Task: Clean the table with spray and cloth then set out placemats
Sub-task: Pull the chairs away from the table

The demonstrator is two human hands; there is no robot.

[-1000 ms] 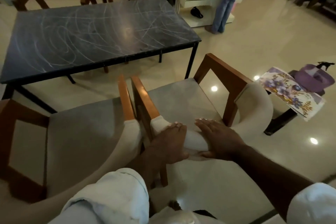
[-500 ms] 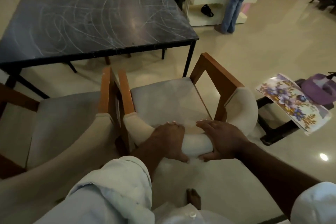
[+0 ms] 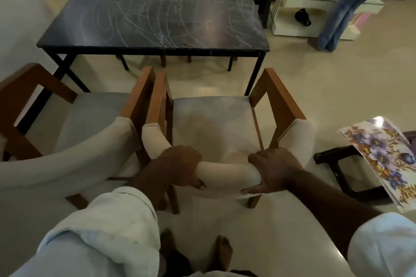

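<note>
A dark table (image 3: 155, 13) with pale wipe streaks stands ahead of me, nothing on it. Between me and the table is a wooden chair (image 3: 213, 119) with a padded cream backrest (image 3: 227, 173). My left hand (image 3: 182, 166) grips the backrest's left part, fingers curled over the pad. My right hand (image 3: 272, 168) grips its right part, thumb underneath. Floral placemats (image 3: 385, 157) lie stacked on a dark stool at the right edge. No spray bottle or cloth is visible.
A second matching chair (image 3: 85, 114) stands touching the first on its left. More chairs sit behind the table. A white low table (image 3: 315, 7) and a standing person's jeans (image 3: 351, 7) are at the back right. A wall runs along the left.
The chair has swung round from skewed to square with the table, close beside the left chair. My hands went from resting on the backrest to gripping it.
</note>
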